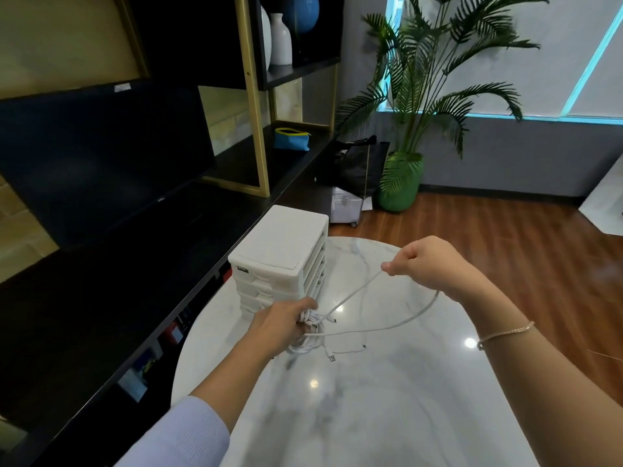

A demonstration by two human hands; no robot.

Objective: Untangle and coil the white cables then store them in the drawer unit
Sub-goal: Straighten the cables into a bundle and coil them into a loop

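Observation:
My left hand (281, 323) grips a tangled bundle of white cables (312, 333) just above the round marble table (387, 399). Loose plug ends hang from the bundle to the right. My right hand (424, 264) is raised higher and to the right, pinching one white cable strand (357, 294) that runs taut down to the bundle; another loop arcs below that hand. The white drawer unit (283, 257) stands upright at the table's far left edge, right behind my left hand, all its drawers closed.
A black shelf unit with a dark monitor (101, 156) runs along the left. A blue pouch (291, 139) lies on the shelf. A potted palm (401, 183), a black bag and a white case stand on the wooden floor beyond the table.

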